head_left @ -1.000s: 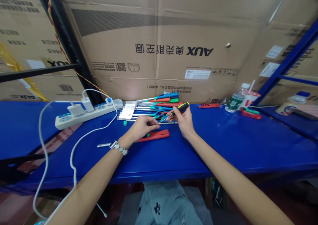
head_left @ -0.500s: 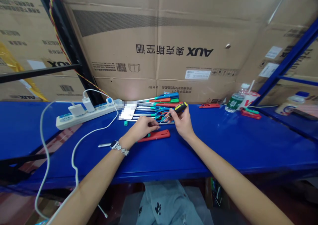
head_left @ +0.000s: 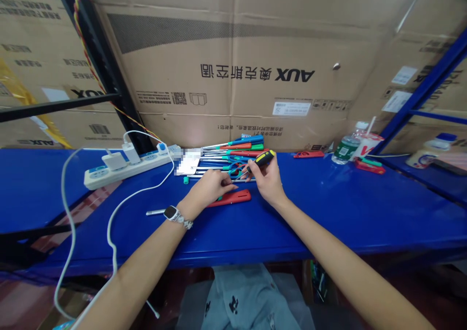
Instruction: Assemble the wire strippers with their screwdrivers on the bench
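Note:
My right hand (head_left: 269,180) is closed round the black and yellow handle of a screwdriver (head_left: 264,158), its thin shaft slanting down to the left. My left hand (head_left: 209,188) is closed, fingertips pinched at the shaft's tip; whatever they hold is too small and hidden to name. Just below them a red long-necked lighter (head_left: 237,198) lies on the blue table (head_left: 233,233), partly covered by my left hand, its metal tube (head_left: 155,212) showing left of my wrist. Behind both hands lie several more long-necked lighters (head_left: 246,141) with blue, green and red handles.
A white power strip (head_left: 120,172) with plugs and trailing cables (head_left: 113,223) sits at left. A small green piece (head_left: 186,180) lies near the lighters. At right are a red handle piece (head_left: 308,154), a bottle (head_left: 343,150) and a cup (head_left: 368,143). A cardboard box (head_left: 233,38) stands behind.
My left wrist has turned slightly, showing more of the watch face. Both hands stay close together at the screwdriver's tip; the view has shifted a little.

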A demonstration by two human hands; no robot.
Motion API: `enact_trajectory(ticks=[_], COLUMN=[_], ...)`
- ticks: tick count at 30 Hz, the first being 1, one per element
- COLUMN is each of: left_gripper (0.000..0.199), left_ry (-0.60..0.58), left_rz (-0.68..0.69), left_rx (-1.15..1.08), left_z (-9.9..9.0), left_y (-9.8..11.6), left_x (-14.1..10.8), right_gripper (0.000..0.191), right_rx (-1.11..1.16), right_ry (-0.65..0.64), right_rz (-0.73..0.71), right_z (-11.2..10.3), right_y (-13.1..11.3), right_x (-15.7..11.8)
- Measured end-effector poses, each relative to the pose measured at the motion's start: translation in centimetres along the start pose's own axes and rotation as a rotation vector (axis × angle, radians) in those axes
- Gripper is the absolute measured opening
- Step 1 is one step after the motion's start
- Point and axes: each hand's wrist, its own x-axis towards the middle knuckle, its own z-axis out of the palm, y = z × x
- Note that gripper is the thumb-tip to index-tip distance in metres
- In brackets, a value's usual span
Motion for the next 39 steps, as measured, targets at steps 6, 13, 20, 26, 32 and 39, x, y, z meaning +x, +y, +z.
enact_trajectory(ticks=[6, 13, 20, 26, 32, 39], left_gripper=[0.024, 0.031, 0.044, 0.036, 0.031, 0.033], left_ry=[0.020, 0.032, 0.004, -0.059, -0.035, -0.035], left_rz=[-0.005, -0.026, 0.165, 0.107, 0.111, 0.130], left_rx=[-0.002, -0.060, 0.018, -0.086, -0.116, -0.107], left_z=[0.0, 0.7, 1.5, 2.1, 2.1, 2.1], left_y=[0.0, 1.0, 1.3, 0.2, 0.0, -0.3], left_x=[0.0, -0.4, -0.9, -0.6, -0.5, -0.6], right_gripper=[0.044, 0.046, 0.042, 0.040, 0.036, 0.036], right_rx=[-0.030, -0.036, -0.111, -0.147, -0.165, -0.186], right_ry=[0.015, 0.050, 0.060, 0.008, 0.017, 0.043], right_rz=[-0.013, -0.011, -0.021, -0.047, -0.064, -0.067], right_z=[0.2, -0.6, -2.2, -1.4, -1.6, -1.4], right_y=[-0.2, -0.8, -0.6, -0.5, -0.6, -0.4], right_x=[-0.2, 0.3, 0.7, 0.2, 0.0, 0.0])
